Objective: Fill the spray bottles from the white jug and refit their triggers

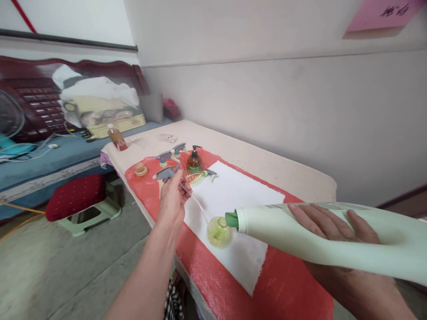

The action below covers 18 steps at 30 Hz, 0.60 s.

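My left hand point(174, 189) is closed around a grey trigger spray head point(166, 173), whose clear tube point(199, 205) hangs down toward a small rounded bottle point(219, 238). That see-through bottle stands upright on a white cloth point(240, 191) and has yellow-green liquid inside. My right hand point(336, 231) grips a large pale green jug point(283, 231), tipped nearly level. Its dark green spout point(231, 219) is at the small bottle's neck; I cannot tell whether they touch or whether liquid is flowing. Just beyond my left hand lies a clear spray bottle with a grey trigger point(211, 174).
A red sheet point(287, 284) covers part of the table point(293, 173) by the wall. On it are an amber pump bottle point(194, 163), more spray heads point(178, 150) and a beige cap point(140, 170). A drink bottle point(117, 138) stands farther left, and a red-topped stool point(78, 195) is on the floor.
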### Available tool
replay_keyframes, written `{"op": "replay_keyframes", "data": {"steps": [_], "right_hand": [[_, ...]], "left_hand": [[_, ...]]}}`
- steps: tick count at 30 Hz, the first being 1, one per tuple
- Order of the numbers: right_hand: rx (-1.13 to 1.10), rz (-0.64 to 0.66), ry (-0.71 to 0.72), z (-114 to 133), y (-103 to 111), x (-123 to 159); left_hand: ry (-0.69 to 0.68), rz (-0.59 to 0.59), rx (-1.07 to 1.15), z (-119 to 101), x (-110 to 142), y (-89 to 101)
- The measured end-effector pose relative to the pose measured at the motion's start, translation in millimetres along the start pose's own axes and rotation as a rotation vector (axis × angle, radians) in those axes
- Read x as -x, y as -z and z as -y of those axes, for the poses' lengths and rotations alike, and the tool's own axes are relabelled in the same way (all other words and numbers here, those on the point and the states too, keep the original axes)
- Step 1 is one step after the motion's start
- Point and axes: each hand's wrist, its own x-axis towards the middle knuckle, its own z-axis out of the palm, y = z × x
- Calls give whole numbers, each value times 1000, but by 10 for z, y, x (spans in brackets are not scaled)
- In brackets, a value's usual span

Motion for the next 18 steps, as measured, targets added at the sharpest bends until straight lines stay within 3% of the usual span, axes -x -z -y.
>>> {"op": "replay_keyframes", "data": {"steps": [18], "right_hand": [[-6,-15,-1,2,-12,-2]], "left_hand": [[-14,12,17,9,5,0]]}}
